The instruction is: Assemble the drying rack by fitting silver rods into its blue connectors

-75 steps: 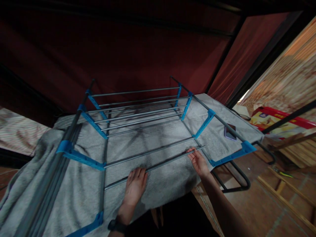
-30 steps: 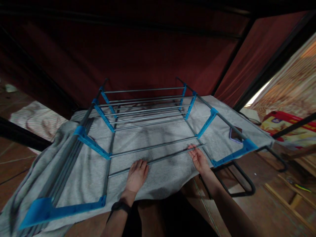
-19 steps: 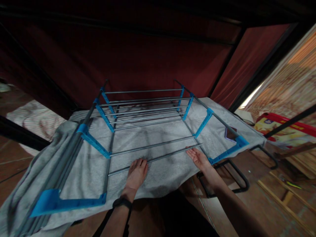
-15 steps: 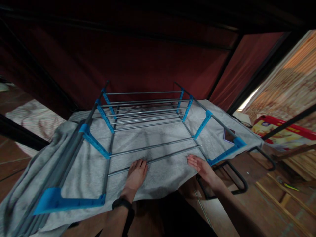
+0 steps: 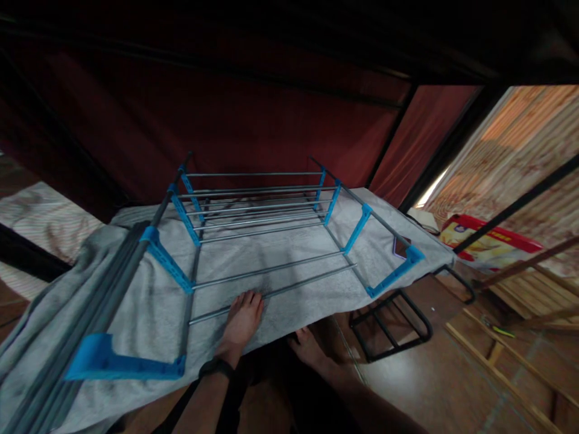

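Observation:
My left hand [image 5: 245,314] wraps over a thin grey metal rod [image 5: 307,281], its fingers together. The rod lies across the near part of a blue and grey rack frame, with its left end at the left rail [image 5: 186,319] and its right end over the right rail [image 5: 359,274]. Blue plastic brackets [image 5: 168,265] join the rails, and several crossbars [image 5: 257,208] span the far half. My right hand [image 5: 307,346] is below the bed's near edge, by my dark clothing; its fingers are dim and partly hidden.
The rack lies on a grey blanket [image 5: 289,313] over a bed. Several loose grey tubes [image 5: 97,301] lie at the left. A phone [image 5: 401,247] rests near the right bracket. Beyond are a black metal frame [image 5: 393,325], a red and yellow box [image 5: 488,241] and wooden pieces [image 5: 497,355].
My right hand has drawn back from beside the rod's right end, down and left to the bed's edge. My left hand stays on the rod. The view has shifted slightly right.

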Motion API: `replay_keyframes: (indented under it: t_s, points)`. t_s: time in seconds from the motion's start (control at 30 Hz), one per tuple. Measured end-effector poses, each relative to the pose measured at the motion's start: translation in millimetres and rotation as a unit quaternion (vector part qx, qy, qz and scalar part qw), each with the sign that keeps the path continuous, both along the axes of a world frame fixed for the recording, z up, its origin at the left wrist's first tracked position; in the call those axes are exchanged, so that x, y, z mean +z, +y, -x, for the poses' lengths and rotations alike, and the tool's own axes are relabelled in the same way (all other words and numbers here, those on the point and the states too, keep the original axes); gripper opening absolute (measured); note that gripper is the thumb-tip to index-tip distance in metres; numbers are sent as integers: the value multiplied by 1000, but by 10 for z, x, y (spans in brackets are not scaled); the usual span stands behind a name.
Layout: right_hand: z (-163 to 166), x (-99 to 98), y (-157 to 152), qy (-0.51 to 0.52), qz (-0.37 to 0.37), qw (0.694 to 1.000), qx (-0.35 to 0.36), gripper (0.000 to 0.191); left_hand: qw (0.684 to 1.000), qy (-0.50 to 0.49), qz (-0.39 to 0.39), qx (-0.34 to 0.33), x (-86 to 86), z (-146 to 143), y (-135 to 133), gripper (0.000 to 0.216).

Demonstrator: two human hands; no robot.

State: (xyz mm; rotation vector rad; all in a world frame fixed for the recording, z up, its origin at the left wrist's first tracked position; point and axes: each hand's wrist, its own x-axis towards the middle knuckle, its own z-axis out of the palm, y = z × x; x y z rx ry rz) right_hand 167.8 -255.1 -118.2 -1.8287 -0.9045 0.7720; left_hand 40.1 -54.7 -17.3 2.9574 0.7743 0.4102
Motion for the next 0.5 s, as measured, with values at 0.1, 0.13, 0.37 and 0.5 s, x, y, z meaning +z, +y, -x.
replay_keyframes:
  t_s: [0.1,0.13,0.37,0.5]
  points:
    - [-56,-42,110,-38,32,999,4,38,1000,8,-9,-3,7,-6,5,33]
    - [-79,-51,117,-47,43,998,9,38,1000,11,-12,-3,10,-9,8,33]
    - [-293,-20,-72,-49,86,995,-5,36,999,24,-27,-12,16,-39,37,35]
    - [-454,70,-236,-41,86,995,10,39,999,20,-22,-13,-3,-45,52,37]
